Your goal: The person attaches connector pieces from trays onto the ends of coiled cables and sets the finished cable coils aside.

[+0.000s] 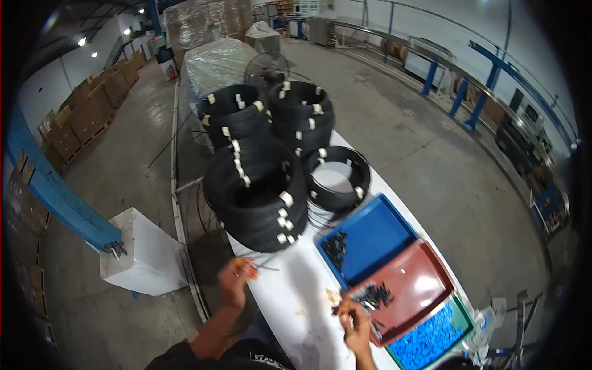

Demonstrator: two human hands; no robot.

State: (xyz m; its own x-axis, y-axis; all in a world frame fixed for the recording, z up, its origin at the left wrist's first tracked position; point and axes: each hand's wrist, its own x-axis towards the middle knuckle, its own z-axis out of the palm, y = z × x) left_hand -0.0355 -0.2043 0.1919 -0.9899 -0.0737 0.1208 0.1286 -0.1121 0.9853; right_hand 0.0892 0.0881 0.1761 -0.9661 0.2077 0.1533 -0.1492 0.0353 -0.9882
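My left hand (234, 283) is closed in a pinch over the table's left edge. From its fingertips a thin dark cable end (266, 267) sticks out to the right; the rest of it is hard to follow. My right hand (356, 324) is also pinched, at the left rim of the red tray (425, 271). Something small and dark shows at its fingertips, too blurred to name. Small black and metallic parts (376, 296) lie in the red tray just beyond that hand. A few pale yellowish bits (333, 296) lie on the white table (290, 296) between my hands.
Tall stacks of black cable coils (256, 216) with white tape stand ahead, beside a shorter stack (339, 194). A blue tray (376, 237) holds black parts; a green tray (464, 319) holds blue pieces. A white block with a blue post (145, 253) stands left.
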